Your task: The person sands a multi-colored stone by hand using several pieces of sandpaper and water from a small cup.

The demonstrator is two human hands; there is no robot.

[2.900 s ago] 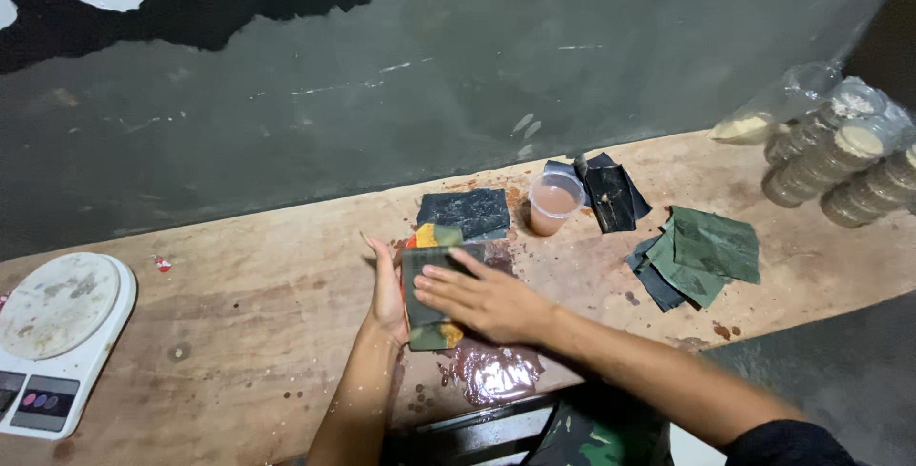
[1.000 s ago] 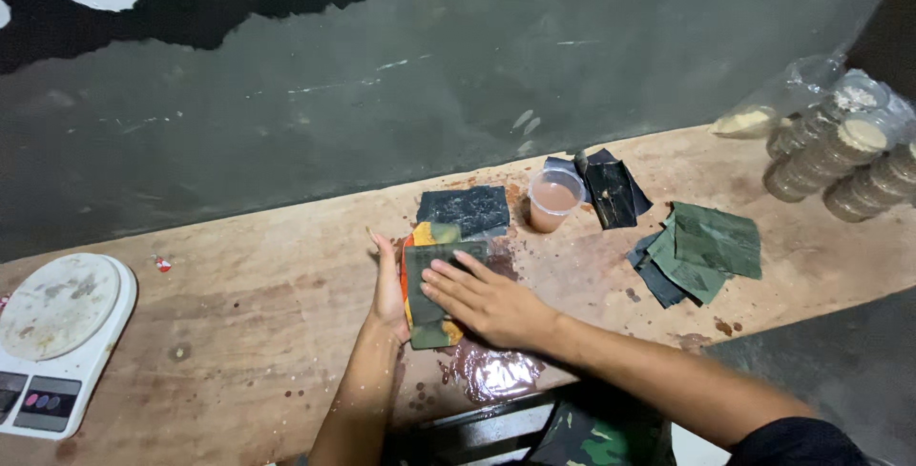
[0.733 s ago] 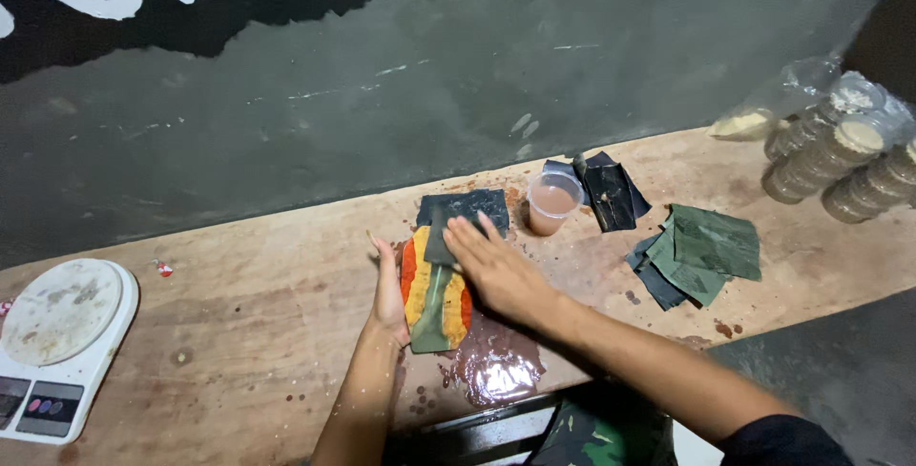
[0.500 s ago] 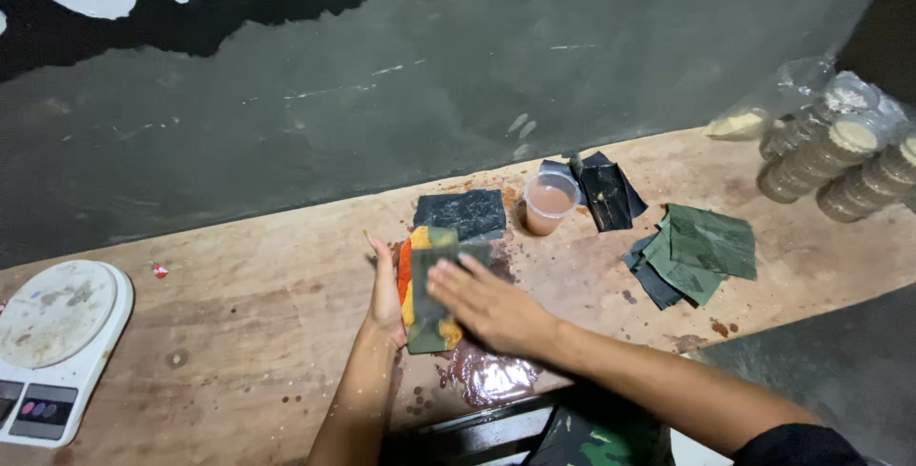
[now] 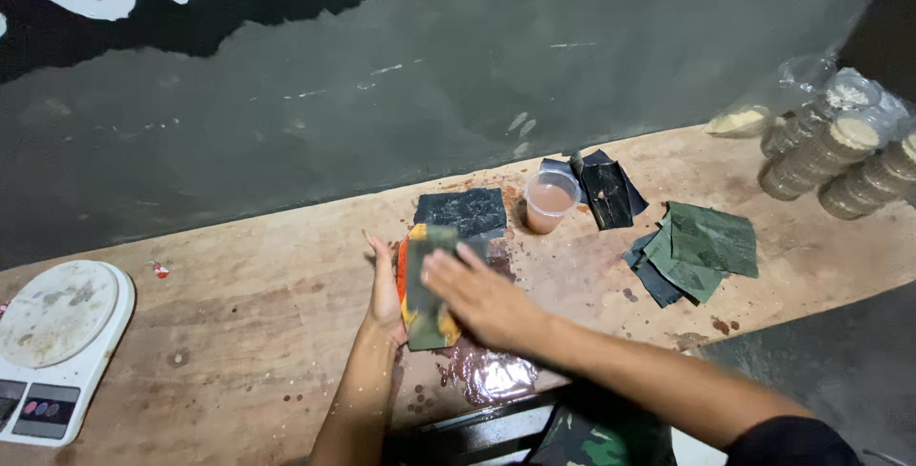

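A flat orange, red and yellow piece (image 5: 412, 302) lies on the wooden bench (image 5: 239, 332), mostly covered by a dark green abrasive sheet (image 5: 431, 280). My left hand (image 5: 385, 287) stands on edge against the piece's left side, bracing it. My right hand (image 5: 484, 296) lies flat on the sheet and presses it down on the piece. A wet shiny patch (image 5: 489, 371) spreads on the wood just in front of the piece.
A dark sheet (image 5: 461, 211) lies behind the piece, a small plastic cup of pinkish water (image 5: 550, 202) to its right, then black sheets (image 5: 603, 189) and a pile of green sheets (image 5: 701, 247). Bagged lidded tubs (image 5: 849, 146) sit far right, a white kitchen scale (image 5: 57, 332) far left.
My right hand has slid the green sheet back and forth along the piece, away and then toward me. My left hand has stayed against the piece's left edge.
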